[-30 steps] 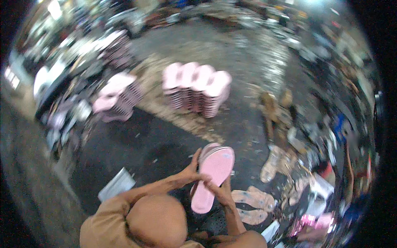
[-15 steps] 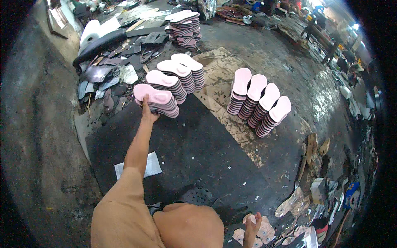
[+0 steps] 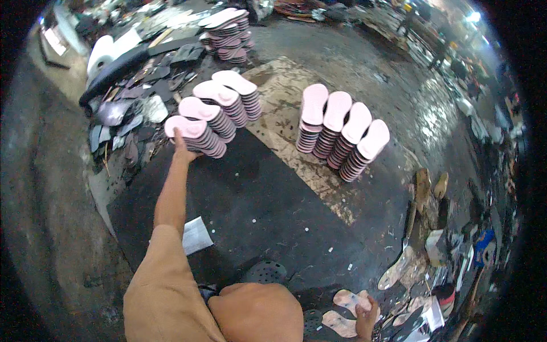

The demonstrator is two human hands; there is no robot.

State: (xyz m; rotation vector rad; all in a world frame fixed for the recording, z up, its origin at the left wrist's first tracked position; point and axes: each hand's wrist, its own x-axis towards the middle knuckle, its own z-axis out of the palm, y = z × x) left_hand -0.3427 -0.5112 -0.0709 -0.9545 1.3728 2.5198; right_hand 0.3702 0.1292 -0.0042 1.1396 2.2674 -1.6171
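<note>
At the near end of a row of pink insole stacks (image 3: 219,117), my left hand (image 3: 182,148) grips the nearest stack (image 3: 194,126). Its thumb lies over the top insole, and the other fingers are mostly hidden at the side. Low on the right, my right hand (image 3: 368,318) has its fingers curled at the end of a tan, speckled insole-shaped piece (image 3: 346,297). A second such piece (image 3: 340,325) lies just below it. Another row of pink insole stacks (image 3: 336,114) stands across the mat, beyond reach of either hand.
A black mat (image 3: 256,188) covers the floor, with a worn tan board (image 3: 296,154) beside it. Dark scraps (image 3: 134,114) pile up at the left. A taller insole stack (image 3: 228,37) stands farther back. A white sheet (image 3: 196,235) lies by my left arm; tools and offcuts (image 3: 424,194) lie right.
My right hand has moved onto the tan piece, its fingers now closed at the end. The left hand stays on the same stack. The whole view has shifted slightly.
</note>
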